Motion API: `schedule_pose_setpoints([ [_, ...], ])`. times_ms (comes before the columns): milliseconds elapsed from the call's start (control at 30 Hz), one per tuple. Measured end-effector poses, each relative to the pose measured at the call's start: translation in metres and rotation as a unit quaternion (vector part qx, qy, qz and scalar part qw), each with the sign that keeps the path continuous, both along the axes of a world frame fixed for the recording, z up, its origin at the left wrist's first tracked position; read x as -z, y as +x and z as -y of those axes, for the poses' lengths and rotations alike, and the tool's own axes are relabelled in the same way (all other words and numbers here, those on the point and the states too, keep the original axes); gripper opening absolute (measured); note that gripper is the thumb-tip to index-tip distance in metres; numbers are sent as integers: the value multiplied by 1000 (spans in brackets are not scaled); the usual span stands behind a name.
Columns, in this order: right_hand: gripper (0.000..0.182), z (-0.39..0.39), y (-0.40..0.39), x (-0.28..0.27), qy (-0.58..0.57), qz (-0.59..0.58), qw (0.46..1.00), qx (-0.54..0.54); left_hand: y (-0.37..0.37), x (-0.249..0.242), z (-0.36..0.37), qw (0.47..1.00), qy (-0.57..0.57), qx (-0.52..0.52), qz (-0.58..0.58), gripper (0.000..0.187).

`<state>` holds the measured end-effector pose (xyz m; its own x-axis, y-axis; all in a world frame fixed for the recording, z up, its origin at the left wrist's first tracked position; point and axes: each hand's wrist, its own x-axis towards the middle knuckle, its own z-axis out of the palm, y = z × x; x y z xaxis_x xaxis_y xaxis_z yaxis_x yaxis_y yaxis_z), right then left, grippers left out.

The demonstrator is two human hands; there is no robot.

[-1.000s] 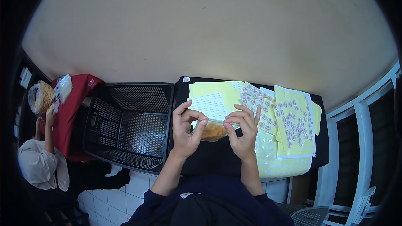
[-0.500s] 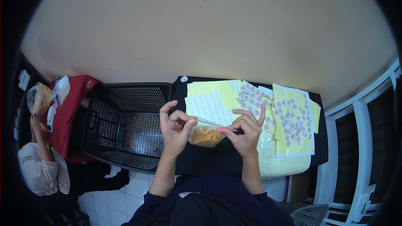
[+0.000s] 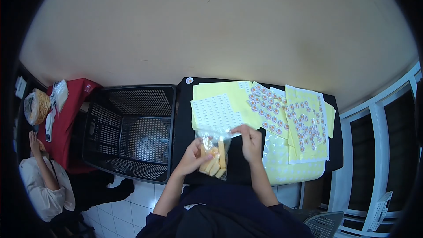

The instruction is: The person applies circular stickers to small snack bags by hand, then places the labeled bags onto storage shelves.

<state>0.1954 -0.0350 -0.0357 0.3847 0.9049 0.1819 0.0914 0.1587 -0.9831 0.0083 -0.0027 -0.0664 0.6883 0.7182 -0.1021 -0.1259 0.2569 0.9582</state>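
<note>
A clear plastic bag [image 3: 221, 158] with several pale yellow sticks inside hangs upright in front of me, over the black-covered table [image 3: 240, 167]. My left hand [image 3: 192, 158] grips the bag's left side, thumb across its front. My right hand [image 3: 250, 144] pinches the bag's top right corner. Just beyond the bag lies a white sheet of small printed labels [image 3: 216, 110] on yellow paper [image 3: 242, 94]. To the right are sheets with round orange-and-white stickers [image 3: 266, 105].
An empty black basket [image 3: 128, 174] stands left of the table. Further left, a person [image 3: 44, 185] sits by a red-covered table [image 3: 70, 123] holding a bag of yellow food [image 3: 38, 108] and a white device [image 3: 50, 125]. A lone sticker [image 3: 189, 80] lies at the back corner.
The bag has turned from edge-on to upright, showing its sticks. My left hand has moved down to its side, and my right hand has shifted to its top corner.
</note>
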Motion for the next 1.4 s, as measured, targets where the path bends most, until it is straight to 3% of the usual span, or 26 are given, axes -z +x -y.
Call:
schedule_pose_setpoints([
  [67,18,-14,17,8,10,190,978,89,5,15,-4,997,-45,-48,48,50],
  [133,26,-22,27,30,-38,293,951,89,12,23,-18,930,-286,-57,224,49],
  [167,26,-25,28,41,-39,294,951,90,21,23,-23,924,-303,-105,210,51],
  [233,38,-30,23,57,-68,381,915,115,31,30,-34,919,-312,-93,222,49],
  [367,43,-35,17,77,-81,433,886,144,38,45,-35,918,-329,-80,208,45],
  [567,43,-39,22,67,-115,354,915,154,40,48,-35,922,-335,-74,182,43],
  [967,18,-50,21,63,-116,384,897,184,42,55,-32,925,-338,-87,150,42],
  [1100,13,-52,23,60,-176,327,915,159,53,49,-24,954,-211,-143,159,35],
  [1167,8,-52,31,69,-63,230,951,195,55,53,-20,968,-136,-161,137,35],
  [1200,8,-51,32,64,-62,230,952,193,56,52,-17,968,-136,-163,137,35],
  [1267,6,-48,34,54,-3,116,969,217,60,53,-12,984,15,-156,89,36],
  [1300,5,-45,31,44,6,89,974,207,63,52,-10,981,-2,-170,91,36],
  [1400,5,-31,13,15,-16,137,980,145,67,52,-8,977,32,-189,91,37],
])
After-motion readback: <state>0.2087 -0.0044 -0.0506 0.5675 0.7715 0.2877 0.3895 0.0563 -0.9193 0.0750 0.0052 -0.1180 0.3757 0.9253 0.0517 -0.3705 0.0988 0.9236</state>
